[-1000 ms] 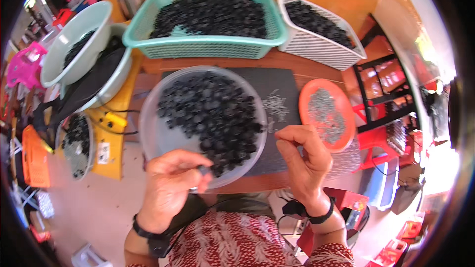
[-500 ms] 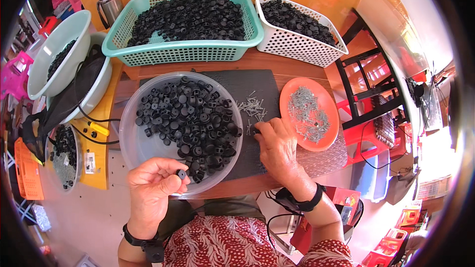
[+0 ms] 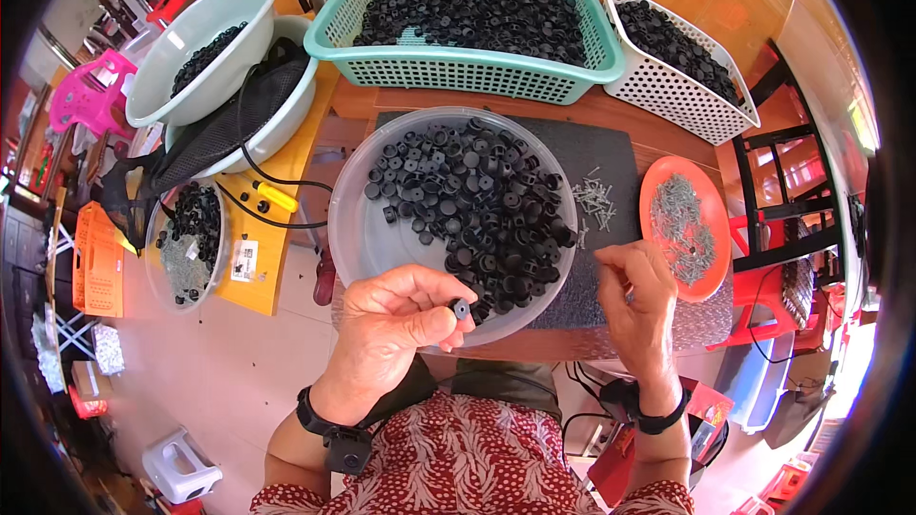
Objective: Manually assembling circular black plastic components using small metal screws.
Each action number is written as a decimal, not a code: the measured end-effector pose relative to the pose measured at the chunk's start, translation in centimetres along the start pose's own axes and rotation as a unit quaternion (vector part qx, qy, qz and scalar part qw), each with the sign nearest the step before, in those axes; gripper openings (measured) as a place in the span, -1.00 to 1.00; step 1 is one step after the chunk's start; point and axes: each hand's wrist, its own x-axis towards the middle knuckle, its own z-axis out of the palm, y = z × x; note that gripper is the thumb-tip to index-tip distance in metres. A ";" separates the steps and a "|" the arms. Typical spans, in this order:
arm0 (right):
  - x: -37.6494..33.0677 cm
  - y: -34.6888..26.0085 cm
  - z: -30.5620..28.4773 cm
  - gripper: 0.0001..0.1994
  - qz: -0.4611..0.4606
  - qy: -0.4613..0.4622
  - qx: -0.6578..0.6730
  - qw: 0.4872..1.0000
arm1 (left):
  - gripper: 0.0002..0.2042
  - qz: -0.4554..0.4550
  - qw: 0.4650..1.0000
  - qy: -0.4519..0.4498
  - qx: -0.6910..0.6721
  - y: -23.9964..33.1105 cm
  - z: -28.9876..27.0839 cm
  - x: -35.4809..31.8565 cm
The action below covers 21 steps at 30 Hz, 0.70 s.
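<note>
Black plastic cap [image 3: 461, 308]: small, round, with a hole or recess at its centre, pinched between the thumb and fingertips of our left hand [image 3: 401, 319], just above the near rim of the clear round basin [image 3: 358, 229]. We see the same kind of cap heaped in that basin, mostly toward its right half, the left part of its floor bare. Our right hand [image 3: 639, 300] is raised beside the basin's right edge, thumb and forefinger drawn together; whether they grip anything we cannot tell, the tips being too small to read. Just above that hand a loose cluster of small metal screws [image 3: 593, 200] lies on a dark grey mat [image 3: 611, 157]. To the right of the mat sits an orange plate [image 3: 658, 195] carrying more screws. At the far edge of the wooden table [image 3: 611, 107] we note a teal basket [image 3: 458, 72] and a white basket [image 3: 668, 86], both filled with black caps. On the left, two pale bowls [image 3: 181, 48] are stacked, a dark mesh bag [image 3: 219, 133] draped across the lower one. Below them a yellow stool [image 3: 286, 181] holds a yellow-handled tool [image 3: 277, 196]. Pale tiled floor [image 3: 219, 372] shows beneath.
</note>
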 end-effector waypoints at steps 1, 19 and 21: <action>0.0 -0.9 -0.1 -0.81 0.001 0.000 -0.002 1.000 | -0.76 -0.005 1.000 -0.002 0.000 0.0 0.0 0.0; -0.2 -6.9 3.9 -0.83 0.040 -0.043 0.447 0.893 | -0.78 0.011 1.000 0.010 0.001 -0.7 0.7 -0.2; -0.4 -6.7 4.1 -0.83 0.040 -0.045 0.438 0.897 | -0.78 0.010 1.000 0.011 -0.002 -0.6 0.7 -0.3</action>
